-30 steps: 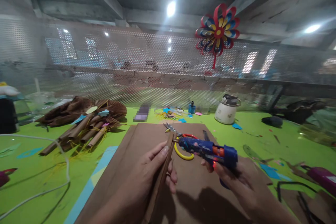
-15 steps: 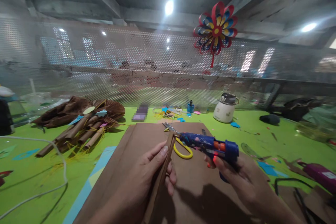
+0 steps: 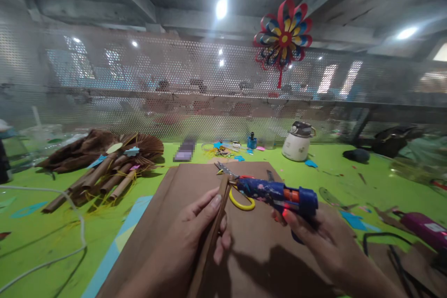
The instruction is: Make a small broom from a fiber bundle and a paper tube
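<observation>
Between the thumb and fingers of my left hand [image 3: 202,223] is a narrow folded strip of brown paper or card [image 3: 211,237], tilted with its far end up. My right hand [image 3: 321,233] is wrapped round the handle of a blue glue gun [image 3: 268,192] with orange parts, a red glow showing near the fingertips. The gun's nozzle is at the strip's upper end; whether it touches I cannot tell. Beneath the gun lie scissors with a yellow handle loop [image 3: 241,202], on a large brown sheet [image 3: 167,223]. The gun's trigger is hidden by my fingers.
Rolled brown paper tubes [image 3: 101,177] with yellow strings lie left, near a white cable [image 3: 82,230]. A white bottle [image 3: 296,142] and a small blue bottle [image 3: 252,141] stand at the back. A purple pouch-like object [image 3: 424,229] lies right. A paper flower [image 3: 284,38] hangs before the perforated screen.
The view has shifted slightly to the right. Both hands keep their hold, and the glue gun's nozzle stays by the strip's upper end.
</observation>
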Motion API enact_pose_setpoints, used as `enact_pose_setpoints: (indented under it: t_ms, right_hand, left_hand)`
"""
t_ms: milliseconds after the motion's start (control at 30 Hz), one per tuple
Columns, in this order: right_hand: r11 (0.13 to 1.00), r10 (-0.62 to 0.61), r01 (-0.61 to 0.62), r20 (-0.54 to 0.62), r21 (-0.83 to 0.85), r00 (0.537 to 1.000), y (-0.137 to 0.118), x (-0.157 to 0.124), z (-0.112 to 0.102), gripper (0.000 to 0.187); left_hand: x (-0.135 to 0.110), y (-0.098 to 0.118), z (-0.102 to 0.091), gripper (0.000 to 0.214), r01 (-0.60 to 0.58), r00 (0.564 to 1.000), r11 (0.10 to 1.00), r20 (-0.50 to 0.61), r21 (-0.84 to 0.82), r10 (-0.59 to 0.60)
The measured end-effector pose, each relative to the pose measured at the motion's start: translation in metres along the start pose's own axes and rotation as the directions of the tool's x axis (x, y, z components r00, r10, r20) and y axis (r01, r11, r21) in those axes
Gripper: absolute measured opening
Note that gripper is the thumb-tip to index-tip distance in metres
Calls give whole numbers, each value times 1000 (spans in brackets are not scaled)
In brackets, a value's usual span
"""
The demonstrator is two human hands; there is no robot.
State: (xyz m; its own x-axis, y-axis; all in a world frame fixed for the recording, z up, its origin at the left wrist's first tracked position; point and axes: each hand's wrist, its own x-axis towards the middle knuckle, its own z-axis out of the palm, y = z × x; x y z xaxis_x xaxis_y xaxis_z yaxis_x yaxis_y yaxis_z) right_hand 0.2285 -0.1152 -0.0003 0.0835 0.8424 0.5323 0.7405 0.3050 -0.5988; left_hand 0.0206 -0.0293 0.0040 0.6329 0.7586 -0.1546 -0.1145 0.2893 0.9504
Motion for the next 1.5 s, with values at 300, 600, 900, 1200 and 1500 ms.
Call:
enact_pose_setpoints:
  t_ms: [300,600,900,1200,1500]
  right_hand:
    - [1000,-25,24,-48,-10,999,-7,-8,3,28]
    - [999,-24,23,-26,-41,999,-9,-2,1,32]
    - [997,-57,53,-71,-59,996,2,4,-1,31]
    - [999,-5,3,-76,-33,997,-7,-2,4,30]
    - [993,-113,113,19,-25,993,-11,-2,0,23]
  left_hand:
    - [1,3,-1,36,0,1000,998,-10,-55,0]
    - [2,-2,-2,31,13,1000,996,1,-94,-13]
    - [-1,-4,2,30,31,999,995,17,-91,-30]
    - [1,-2,-1,29,19,1000,992,-7,-129,-20]
    - [1,1,-2,24,-8,1000,989,-18,-148,6]
